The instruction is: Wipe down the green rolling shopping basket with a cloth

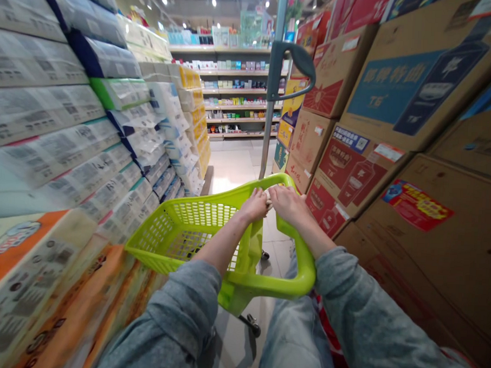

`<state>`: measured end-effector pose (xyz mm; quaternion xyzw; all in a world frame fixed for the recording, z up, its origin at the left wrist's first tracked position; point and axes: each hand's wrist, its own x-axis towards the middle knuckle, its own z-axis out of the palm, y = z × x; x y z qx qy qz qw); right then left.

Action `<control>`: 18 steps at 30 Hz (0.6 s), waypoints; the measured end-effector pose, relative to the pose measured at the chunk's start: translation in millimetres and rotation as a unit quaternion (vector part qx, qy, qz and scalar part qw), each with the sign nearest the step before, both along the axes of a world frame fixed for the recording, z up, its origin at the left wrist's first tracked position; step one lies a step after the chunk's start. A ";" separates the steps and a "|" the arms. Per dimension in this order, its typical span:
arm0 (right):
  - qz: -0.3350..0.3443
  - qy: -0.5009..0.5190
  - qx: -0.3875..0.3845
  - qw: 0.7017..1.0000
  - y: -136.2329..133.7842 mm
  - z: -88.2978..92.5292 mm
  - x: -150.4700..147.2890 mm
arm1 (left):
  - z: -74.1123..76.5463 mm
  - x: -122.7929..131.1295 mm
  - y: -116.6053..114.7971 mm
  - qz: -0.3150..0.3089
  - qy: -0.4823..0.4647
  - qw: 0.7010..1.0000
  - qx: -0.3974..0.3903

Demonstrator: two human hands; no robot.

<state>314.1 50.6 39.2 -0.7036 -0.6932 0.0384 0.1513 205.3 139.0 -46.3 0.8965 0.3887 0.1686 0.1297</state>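
A lime-green plastic shopping cart (212, 204) stands in front of me, its slatted basket to the left and its looped handle (303, 262) toward me. My left hand (256, 205) is over the basket's near end, with its fingers curled. Close beside it is my right hand (286, 203), fingers bent, at the far part of the handle loop. The fingertips of both hands meet around a small pale thing (269, 197), too hidden to name. Small black wheels (253, 325) show below the cart.
Stacked tissue packs (39, 61) line the left side; orange-and-cream packs (61, 295) sit close at lower left. Cardboard cartons (396, 93) rise on the right. A metal pole (267, 141) with a grey handle (291, 72) stands beyond the cart. Goods-filled shelves (238, 72) end the tiled aisle (238, 162).
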 end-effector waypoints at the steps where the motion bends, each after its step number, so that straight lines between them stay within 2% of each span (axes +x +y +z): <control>1: -0.007 0.005 0.001 1.000 1.4 -0.5 -0.4 | 2.3 -2.1 -7.4 -0.002 0.016 1.000 0.001; 7: -0.016 0.026 0.004 1.000 2.4 -0.9 -1.9 | 8.3 -20.2 -61.0 -0.019 0.083 0.996 -0.015; 13: -0.018 0.032 0.010 0.999 -0.9 -0.2 -2.9 | 5.7 -46.9 -117.5 -0.058 0.036 0.997 -0.026; 16: -0.021 0.028 0.012 0.999 -2.0 -1.1 -3.5 | 8.2 -57.0 -136.6 -0.081 0.042 0.995 -0.042; 18: -0.021 0.021 0.012 0.999 -3.3 -1.1 -3.6 | 9.8 -58.4 -141.1 -0.087 0.038 0.994 -0.056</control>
